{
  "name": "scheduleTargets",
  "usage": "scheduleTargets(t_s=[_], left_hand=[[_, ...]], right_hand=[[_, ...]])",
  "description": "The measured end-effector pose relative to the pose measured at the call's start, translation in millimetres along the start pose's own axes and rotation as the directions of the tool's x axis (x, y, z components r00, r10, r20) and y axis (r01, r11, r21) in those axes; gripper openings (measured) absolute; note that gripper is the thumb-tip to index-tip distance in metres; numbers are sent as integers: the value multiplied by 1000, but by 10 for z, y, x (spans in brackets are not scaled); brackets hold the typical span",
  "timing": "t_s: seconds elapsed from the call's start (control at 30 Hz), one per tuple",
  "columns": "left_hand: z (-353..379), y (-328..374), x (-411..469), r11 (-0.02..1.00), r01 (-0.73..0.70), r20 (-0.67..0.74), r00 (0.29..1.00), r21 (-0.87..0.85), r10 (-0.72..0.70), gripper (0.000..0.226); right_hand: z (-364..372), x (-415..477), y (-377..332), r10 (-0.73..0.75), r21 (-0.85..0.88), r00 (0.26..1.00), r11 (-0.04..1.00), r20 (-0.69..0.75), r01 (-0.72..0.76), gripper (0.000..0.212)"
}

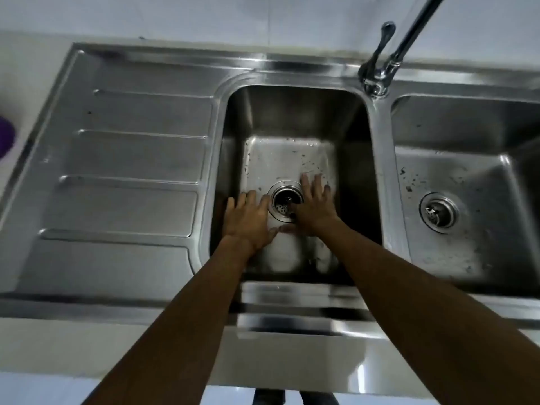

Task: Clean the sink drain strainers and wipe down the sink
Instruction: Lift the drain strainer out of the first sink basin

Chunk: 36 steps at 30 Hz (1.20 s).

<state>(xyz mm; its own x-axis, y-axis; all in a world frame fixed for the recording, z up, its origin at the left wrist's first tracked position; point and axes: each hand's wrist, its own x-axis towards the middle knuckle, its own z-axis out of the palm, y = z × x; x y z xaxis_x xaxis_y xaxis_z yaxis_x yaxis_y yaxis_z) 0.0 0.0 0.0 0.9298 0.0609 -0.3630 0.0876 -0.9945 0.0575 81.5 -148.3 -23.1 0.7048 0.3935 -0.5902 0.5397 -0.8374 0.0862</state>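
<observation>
Reaching into the left basin [295, 112], you flank its strainer [285, 201]. Left hand [248, 222] lies flat, fingers released; right hand [314, 204] seems to pinch the strainer's centre knob, presumably to lift it.

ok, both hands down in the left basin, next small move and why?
Probably pinch the strainer knob with the right hand and lift it out: its thumb is already over the knob, the left hand rests flat beside the drain, and both hands are empty.
</observation>
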Motion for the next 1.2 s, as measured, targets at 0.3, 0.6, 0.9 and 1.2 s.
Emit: scheduleTargets(t_s=[0.3, 0.6, 0.9, 1.2], left_hand=[[-57, -20, 235, 995, -40, 13, 999, -92, 41, 77], [-262, 44, 244, 848, 109, 121, 991, -518, -53, 66], [-1187, 409, 75, 868, -47, -92, 996, -494, 2, 78], [-1672, 2089, 122, 880, -347, -155, 937, -325, 313, 86]], right_hand=[[-44, -42, 8, -55, 87, 980, 994, -190, 73, 47], [-118, -298, 16, -88, -1, 937, 996, -339, 94, 66], [-724, -927, 503, -3, 65, 848, 997, -530, 43, 87], [-474, -1904, 1992, 210, 166, 815, 976, -541, -141, 85]])
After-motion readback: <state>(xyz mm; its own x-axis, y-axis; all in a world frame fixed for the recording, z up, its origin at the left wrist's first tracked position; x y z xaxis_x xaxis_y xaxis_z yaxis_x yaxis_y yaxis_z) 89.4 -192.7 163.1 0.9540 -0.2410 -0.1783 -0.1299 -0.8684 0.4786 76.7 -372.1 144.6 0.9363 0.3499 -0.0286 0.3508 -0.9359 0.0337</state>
